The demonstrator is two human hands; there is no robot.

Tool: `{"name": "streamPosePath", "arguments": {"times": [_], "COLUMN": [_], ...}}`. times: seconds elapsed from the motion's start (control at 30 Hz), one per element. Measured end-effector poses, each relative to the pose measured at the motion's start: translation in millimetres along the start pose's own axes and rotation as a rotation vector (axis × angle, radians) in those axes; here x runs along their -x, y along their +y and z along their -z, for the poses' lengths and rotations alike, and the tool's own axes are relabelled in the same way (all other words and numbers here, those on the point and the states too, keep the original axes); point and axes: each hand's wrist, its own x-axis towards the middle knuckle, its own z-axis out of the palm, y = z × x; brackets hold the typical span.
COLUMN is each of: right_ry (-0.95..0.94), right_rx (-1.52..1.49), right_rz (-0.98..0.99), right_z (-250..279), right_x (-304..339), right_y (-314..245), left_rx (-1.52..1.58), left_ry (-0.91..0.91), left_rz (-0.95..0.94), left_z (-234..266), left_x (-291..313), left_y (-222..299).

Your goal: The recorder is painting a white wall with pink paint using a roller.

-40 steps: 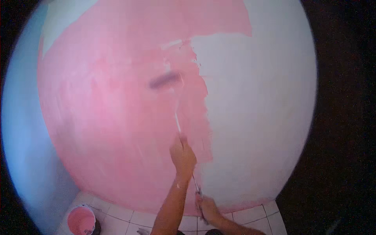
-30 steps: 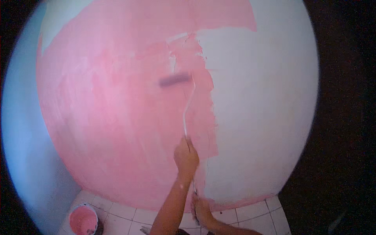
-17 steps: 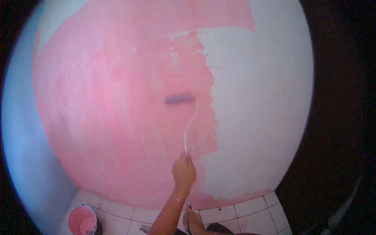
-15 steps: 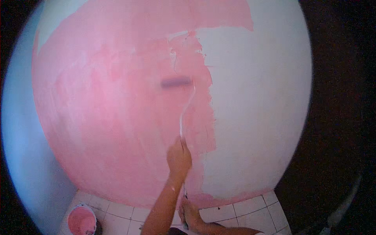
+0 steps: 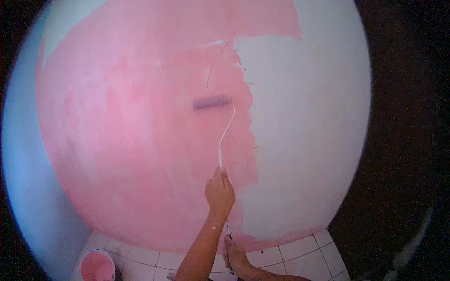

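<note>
My left hand (image 5: 220,193) is wrapped round the upper part of a paint roller's pole, just below the bent white wire frame. The paint roller (image 5: 212,101) has a greyish-purple sleeve lying nearly level against the pink-painted part of the wall (image 5: 150,140). Lower down, close to the floor in the picture, my right hand (image 5: 236,258) grips the same pole near its bottom end. Bare white wall (image 5: 300,131) lies right of the ragged pink edge. Small pale spots mark my left forearm.
A white bucket of pink paint (image 5: 97,266) stands on the tiled floor (image 5: 140,269) at the lower left. A bluish side wall (image 5: 28,140) meets the painted wall on the left. At right is a dark area (image 5: 398,117). Pink also runs along the wall's bottom edge.
The roller sits slightly lower in the picture and shows more sharply. Both hands have shifted a little right and down, still on the pole.
</note>
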Motion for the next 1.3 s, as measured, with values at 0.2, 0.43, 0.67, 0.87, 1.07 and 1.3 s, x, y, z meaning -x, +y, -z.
{"name": "streamPosePath", "arguments": {"times": [0.2, 0.43, 0.67, 0.87, 1.07, 1.3], "right_ry": [-0.035, 0.068, 0.172, -0.003, 0.136, 0.036], "right_rx": [-0.061, 0.027, 0.147, 0.005, -0.023, -0.008], "right_rz": [0.292, 0.300, 0.159, 0.251, 0.322, 0.214], "right_z": [-12, 8, 21, -5, 39, 127], "right_x": [-53, -71, -44, -46, -26, 45], "right_y": [-71, -28, 50, -54, 6, 131], "left_rx": [-0.037, -0.048, -0.163, -0.076, -0.032, 0.041], "left_ry": [0.241, 0.171, 0.121, 0.191, 0.137, -0.169], "left_rz": [-0.224, -0.080, -0.053, -0.096, -0.043, 0.182], "left_z": [9, -14, -32, 7, -31, -73], "left_x": [-94, -67, 14, -85, -6, 147], "left_y": [36, 21, -11, 39, 18, -11]}}
